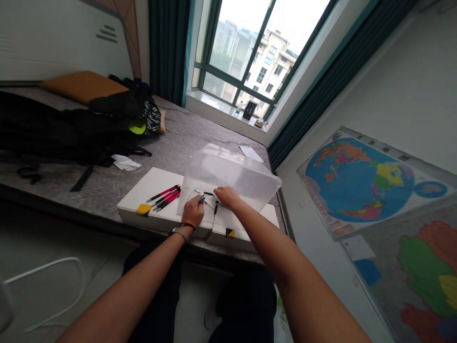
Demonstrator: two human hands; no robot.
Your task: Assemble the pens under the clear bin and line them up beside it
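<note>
My left hand (193, 210) is closed, with a small teal piece (202, 199) showing at its fingertips; its kind is too small to tell. Just to the right, my right hand (227, 196) is also closed, and whatever its fingers hold is hidden. Both hands are at the mouth of a clear plastic bin (232, 166) tipped on its side. Small dark and white parts lie between and near them, among them a short black piece (216, 208). Several red-and-black pens (164, 197) lie to the left on a white box (157, 181).
The white boxes sit along the edge of a grey marbled bed (178, 128). A crumpled tissue (125, 163), a black bag (71, 128) and an orange cushion (84, 85) lie at left. A paper sheet (251, 153) is behind the bin. A wall with maps (357, 181) stands at right.
</note>
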